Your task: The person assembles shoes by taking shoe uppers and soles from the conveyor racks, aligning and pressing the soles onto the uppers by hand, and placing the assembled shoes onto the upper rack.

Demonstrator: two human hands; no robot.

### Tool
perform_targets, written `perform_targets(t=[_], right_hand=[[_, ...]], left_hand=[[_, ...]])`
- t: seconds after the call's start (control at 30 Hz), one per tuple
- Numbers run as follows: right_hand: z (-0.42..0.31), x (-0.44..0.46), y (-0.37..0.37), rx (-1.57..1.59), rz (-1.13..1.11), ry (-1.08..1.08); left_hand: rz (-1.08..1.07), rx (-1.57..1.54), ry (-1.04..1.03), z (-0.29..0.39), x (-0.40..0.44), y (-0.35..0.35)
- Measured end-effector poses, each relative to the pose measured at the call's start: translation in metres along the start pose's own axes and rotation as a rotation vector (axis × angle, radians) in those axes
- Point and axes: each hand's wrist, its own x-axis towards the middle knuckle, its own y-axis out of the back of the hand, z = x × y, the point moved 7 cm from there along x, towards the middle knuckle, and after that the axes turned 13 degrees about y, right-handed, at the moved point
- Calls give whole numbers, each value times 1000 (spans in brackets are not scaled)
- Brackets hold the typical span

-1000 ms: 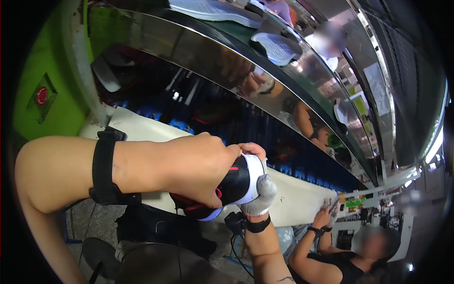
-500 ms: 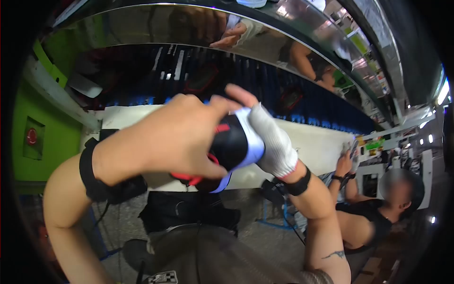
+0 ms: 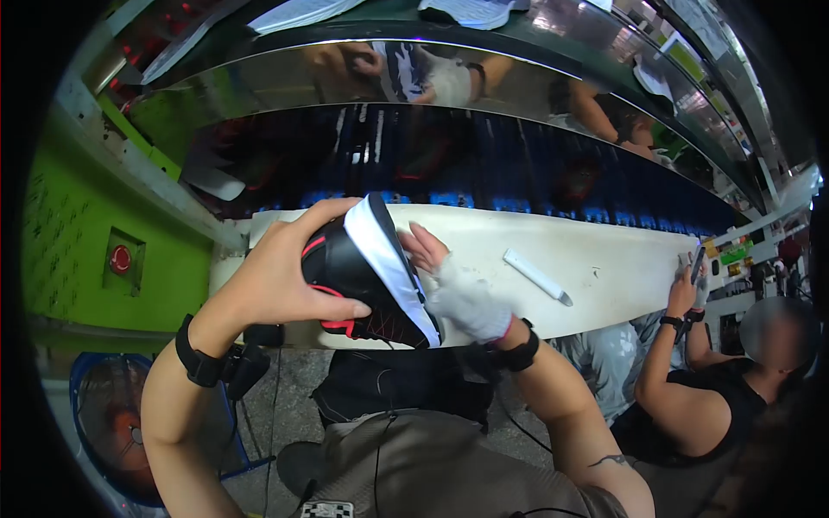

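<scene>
White desk (image 3: pixel 630 268) runs beneath the black shoe (image 3: pixel 341 272), which my left hand (image 3: pixel 281 272) clamps above its near edge; my gloved right hand (image 3: pixel 466 298) is loosely open beside the sole (image 3: pixel 390 266) (touching or not, I can't tell). Behind lies a dark, glossy conveyor (image 3: pixel 492 160); a green panel (image 3: pixel 69 229) stands left, a co-worker (image 3: pixel 704 410) right.

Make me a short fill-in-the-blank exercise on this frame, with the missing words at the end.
1. The left hand grips a black ____ with red trim.
2. A white ____ covers much of the right hand.
3. The red button is set in a panel coloured ____.
4. In the picture, the white tool on the bench lies to the ____ of the right hand.

Missing words: shoe; glove; green; right
</scene>
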Motion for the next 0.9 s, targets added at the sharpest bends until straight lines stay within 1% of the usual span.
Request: perform_targets(t=[0.03, 0.07, 0.13, 0.17, 0.2, 0.27, 0.3, 0.33, 0.4, 0.43, 0.47, 0.53, 0.57, 0.6, 0.67, 0.7, 0.73, 0.77, 0.83, 0.9], right_hand=[[16, -7, 5, 234, 38, -170], [28, -6, 1, 255, 26, -171], [47, -11, -16, 453, 11, -258], [51, -10, -20, 412, 64, -235], [68, -23, -13, 266, 99, -247], [38, -47, 4, -170, 206, -428], [23, -55, 20, -411, 239, -311], [-26, -47, 26, -986, 147, -210], [-49, -48, 35, -783, 78, -371], [-53, -59, 42, -1043, 108, -232], [-47, -75, 42, -1043, 105, -263], [-65, -72, 25, -1472, 8, -89], [-59, -71, 22, -1454, -46, -54], [-60, -68, 17, -1451, -51, -72], [-64, -53, 5, -1518, -140, -150], [-57, -53, 6, -1493, -196, -210], [-56, -51, 4, -1489, -204, -210], [-56, -48, 4, -1458, -205, -218], [-53, -49, 6, -1428, -206, -236], [-56, -51, 3, -1502, -197, -92]], left_hand=[[-6, -34, -33, -3, -8, 4], [1, -25, -11, -7, -12, 9], [-84, 17, -85, -3, -19, 10], [-162, 46, -64, -5, -20, 13], [-158, 55, -116, -8, -20, 16], [-138, 207, -135, -17, -23, 9], [-35, 324, -262, -25, -27, -4], [44, 236, -412, -34, -28, -21], [130, 216, -461, -54, -29, -61], [45, 281, -386, -64, -30, -81], [-3, 296, -314, -69, -30, -101], [125, 339, -281, -73, -36, -117], [126, 330, -281, -77, -33, -118], [137, 377, -269, -71, -34, -118], [160, 418, -250, -66, -31, -126], [189, 316, -220, -66, -28, -128], [217, 215, -189, -67, -26, -129], [220, 214, -186, -69, -24, -132], [291, 122, -181, -71, -24, -134], [282, 87, -154, -71, -22, -134]])
